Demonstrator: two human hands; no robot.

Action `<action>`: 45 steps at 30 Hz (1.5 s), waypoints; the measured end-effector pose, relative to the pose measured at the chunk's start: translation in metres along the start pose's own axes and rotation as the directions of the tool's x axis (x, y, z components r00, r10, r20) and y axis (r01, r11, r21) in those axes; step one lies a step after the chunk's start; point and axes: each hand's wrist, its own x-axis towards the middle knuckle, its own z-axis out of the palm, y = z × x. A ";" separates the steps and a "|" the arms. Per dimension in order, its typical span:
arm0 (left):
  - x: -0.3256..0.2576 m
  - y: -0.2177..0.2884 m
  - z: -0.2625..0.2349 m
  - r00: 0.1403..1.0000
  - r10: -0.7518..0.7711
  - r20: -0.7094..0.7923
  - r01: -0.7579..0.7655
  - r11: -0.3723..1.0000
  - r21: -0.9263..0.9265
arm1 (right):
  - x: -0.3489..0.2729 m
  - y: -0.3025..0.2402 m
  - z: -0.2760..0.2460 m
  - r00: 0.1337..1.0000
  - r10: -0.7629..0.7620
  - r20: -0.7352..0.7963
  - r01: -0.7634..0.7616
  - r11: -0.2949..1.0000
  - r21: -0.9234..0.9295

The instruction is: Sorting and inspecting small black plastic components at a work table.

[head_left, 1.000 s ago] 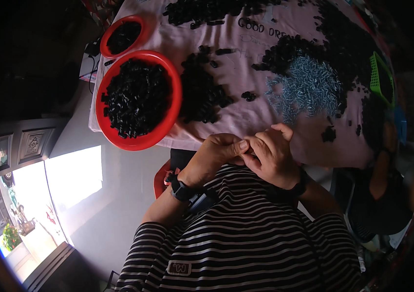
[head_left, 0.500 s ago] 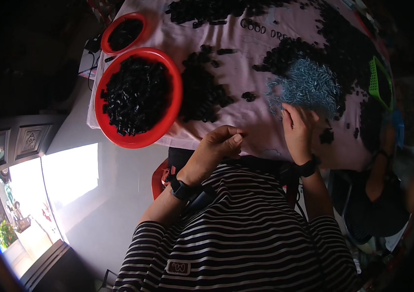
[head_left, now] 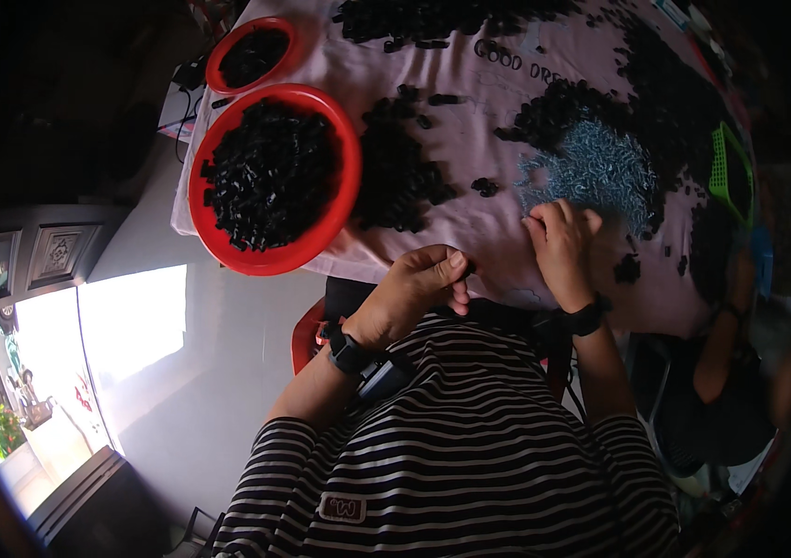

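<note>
My left hand (head_left: 419, 286) is closed in a pinch at the table's near edge. Between thumb and fingers it grips a small black part (head_left: 468, 271), mostly hidden. My right hand (head_left: 563, 249) is over the cloth at the near edge of a heap of small silvery-blue screws (head_left: 596, 172). Its fingers are bent and pressed together, and anything between the tips is too small to make out. A few loose black pieces (head_left: 485, 187) lie on the cloth between my hands and the heaps. A larger heap of black pieces (head_left: 400, 181) is left of them.
A big red basin (head_left: 351, 177) full of black parts stands at the left table edge, with a smaller red bowl (head_left: 291, 46) behind it. More black pieces (head_left: 665, 102) cover the right side of the pink cloth (head_left: 498, 242), near a green basket (head_left: 719, 167). Another person's arm (head_left: 717, 358) shows at right.
The fingers of my right hand have curled in and shifted slightly left at the screws. My left hand stays near the table edge, its thumb a little higher. The whole view has shifted slightly.
</note>
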 end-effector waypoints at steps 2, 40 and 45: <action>0.000 0.003 0.003 0.998 -0.033 -0.050 0.031 0.999 -0.036 | 0.003 0.001 -0.002 1.000 -0.014 0.014 0.014 1.000 0.009; 0.018 0.007 0.008 0.996 -0.010 -0.093 0.041 0.938 0.344 | -0.004 -0.004 -0.009 1.000 0.009 0.000 -0.009 1.000 0.004; 0.016 0.002 0.008 0.997 -0.045 -0.065 0.058 0.973 0.222 | -0.004 -0.001 -0.004 0.999 0.027 0.041 -0.027 1.000 -0.004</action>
